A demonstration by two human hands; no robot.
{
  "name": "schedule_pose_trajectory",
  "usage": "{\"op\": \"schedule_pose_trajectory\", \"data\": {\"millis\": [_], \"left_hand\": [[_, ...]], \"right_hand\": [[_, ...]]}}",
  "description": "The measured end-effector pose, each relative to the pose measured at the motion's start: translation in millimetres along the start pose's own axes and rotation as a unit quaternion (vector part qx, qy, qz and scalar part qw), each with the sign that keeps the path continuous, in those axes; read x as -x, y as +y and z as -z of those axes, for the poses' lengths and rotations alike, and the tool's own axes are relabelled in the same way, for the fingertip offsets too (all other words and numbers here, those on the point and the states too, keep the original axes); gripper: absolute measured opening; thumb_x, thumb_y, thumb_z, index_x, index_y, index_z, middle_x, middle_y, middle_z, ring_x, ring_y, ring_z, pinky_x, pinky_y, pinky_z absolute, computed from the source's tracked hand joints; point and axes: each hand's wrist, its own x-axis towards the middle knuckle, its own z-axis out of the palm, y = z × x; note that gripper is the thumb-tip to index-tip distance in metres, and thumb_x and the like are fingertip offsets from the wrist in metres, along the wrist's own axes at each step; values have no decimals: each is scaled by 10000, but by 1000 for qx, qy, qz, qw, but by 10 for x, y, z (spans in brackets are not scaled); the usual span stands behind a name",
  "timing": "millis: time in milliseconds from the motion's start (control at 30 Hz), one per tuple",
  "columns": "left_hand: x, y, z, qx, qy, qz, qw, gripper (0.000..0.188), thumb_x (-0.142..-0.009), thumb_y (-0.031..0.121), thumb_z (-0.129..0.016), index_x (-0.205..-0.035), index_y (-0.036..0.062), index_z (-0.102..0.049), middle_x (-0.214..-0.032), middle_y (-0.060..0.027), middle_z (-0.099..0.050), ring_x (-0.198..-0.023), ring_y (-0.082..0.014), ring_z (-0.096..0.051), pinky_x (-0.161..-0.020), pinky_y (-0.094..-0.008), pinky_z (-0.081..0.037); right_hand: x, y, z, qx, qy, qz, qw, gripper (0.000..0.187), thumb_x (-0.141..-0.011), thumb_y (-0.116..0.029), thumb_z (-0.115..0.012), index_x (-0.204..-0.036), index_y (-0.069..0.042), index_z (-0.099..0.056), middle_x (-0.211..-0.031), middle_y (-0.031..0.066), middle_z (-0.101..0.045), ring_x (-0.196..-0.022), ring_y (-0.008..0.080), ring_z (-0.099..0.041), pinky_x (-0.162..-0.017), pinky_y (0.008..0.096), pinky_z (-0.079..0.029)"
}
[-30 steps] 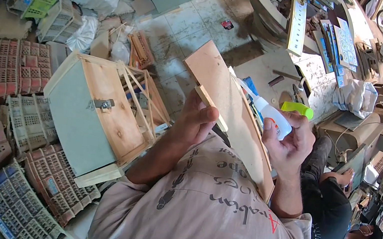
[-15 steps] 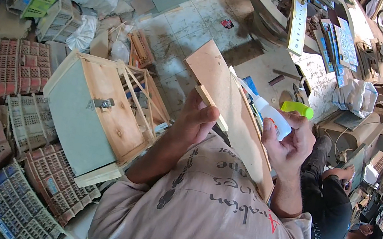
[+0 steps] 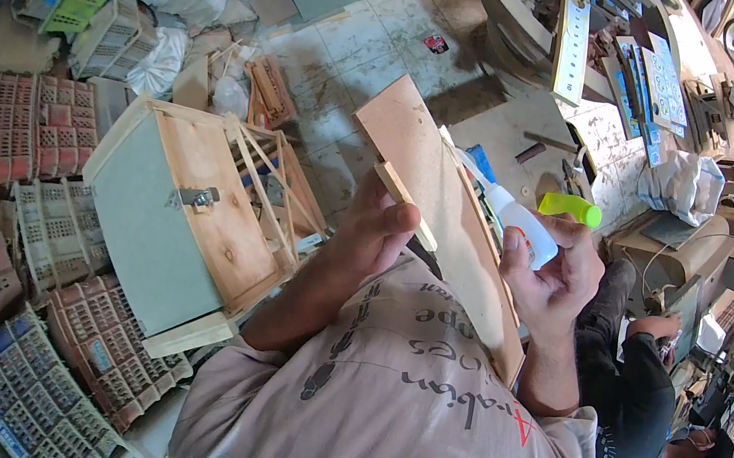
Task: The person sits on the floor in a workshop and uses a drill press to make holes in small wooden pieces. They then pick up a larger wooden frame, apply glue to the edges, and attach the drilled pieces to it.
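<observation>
My left hand [image 3: 373, 232] pinches a short, narrow wooden strip [image 3: 406, 205] between thumb and fingers. The strip slants down to the right and overlaps the left edge of a long brown board [image 3: 436, 192], which lies slantwise in front of my torso. On the board's other side, my right hand [image 3: 563, 276] is closed around a small white squeeze bottle [image 3: 529, 235] with a narrow nozzle. The nozzle points up and left, toward the board's far edge. Just beyond those fingers lies a bright green bottle [image 3: 570, 209]. What supports the board is hidden.
A grey-sided wooden cabinet [image 3: 161, 214] with a metal latch stands close on the left, beside stacked plastic crates [image 3: 24, 133]. At the right, a person in dark clothes [image 3: 642, 411] sits at a machine. A round-sided table [image 3: 516, 36] holds wooden pieces at the back.
My hands, the strip and the bottle stay almost where they were. The seated person's hand at the right has shifted slightly.
</observation>
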Motion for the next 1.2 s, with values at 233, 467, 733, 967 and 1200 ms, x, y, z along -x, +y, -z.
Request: {"op": "schedule_pose_trajectory", "data": {"millis": [233,467,733,967,1200], "left_hand": [[-12,-24,24,-2,-21,-15,1000,1066,-701,525,-794,-1471,63,-221,-1400,-190,-395,-1304,-318,-421,-1094,-492,-356],[7,26,-69,57,-8,-45,997,835,-731,343,-812,-1354,-8,-381,-1269,-168,-505,-1201,-269,-503,-1030,-409,-397],[24,-11,10,-20,-6,-7,1000,1092,-683,546,-796,-1463,42,-223,-1389,-176,-408,-1289,-308,-440,-1080,-469,-385],[23,-35,32,-18,-5,-15,1000,1088,-674,555,-801,-1454,44,-242,-1375,-191,-415,-1288,-310,-440,-1077,-476,-387],[13,-43,53,-11,-21,-4,1000,1084,-677,551,-802,-1459,54,-240,-1373,-199,-416,-1278,-334,-450,-1073,-496,-386]], "right_hand": [[13,17,-6,0,3,2,1000,269,-735,-67,-783,-875,26,-573,-767,140,-687,-602,158,-659,-537,260,-515],[72,36,19,-52,31,-39,997,255,-741,-57,-777,-853,22,-561,-763,143,-688,-612,149,-644,-570,265,-515],[45,-2,19,-30,15,-23,999,258,-737,-55,-777,-852,23,-560,-769,149,-691,-619,147,-650,-572,261,-516],[46,-19,12,-11,9,-11,1000,260,-727,-53,-778,-854,24,-565,-757,147,-689,-608,153,-656,-553,256,-515],[86,-20,41,-17,-5,-21,1000,257,-732,-47,-771,-848,17,-551,-770,159,-697,-585,151,-635,-538,259,-503]]}}
